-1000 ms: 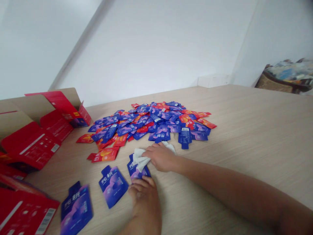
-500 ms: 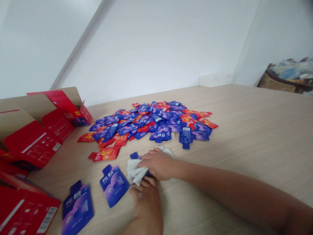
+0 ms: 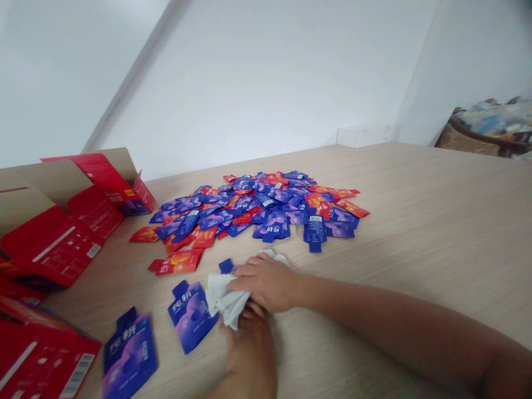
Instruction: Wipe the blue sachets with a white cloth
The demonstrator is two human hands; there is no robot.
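My right hand [image 3: 270, 282] presses a crumpled white cloth [image 3: 228, 302] down onto a blue and purple pouch [image 3: 226, 266]. Only the far tip of that pouch shows; the rest lies under the cloth and hand. At its near end, my left hand [image 3: 249, 332] has its fingers bent around the edge, with the fingertips partly under the cloth. Just left of the hands lies a second blue pouch [image 3: 192, 316], flat on the table. A third blue pouch [image 3: 131, 352] lies nearer to me and further left.
A wide heap of blue and red-orange pouches [image 3: 257, 205] covers the table [image 3: 399, 244] beyond my hands. Opened red cardboard boxes [image 3: 54, 249] stand along the left. A white box [image 3: 361, 136] sits at the back by the wall. A chair [image 3: 465, 136] with things on it is far right.
My right hand and the cloth have slid slightly left and toward me across the pouch. The cloth now covers more of my left fingers, and the left hand has barely moved.
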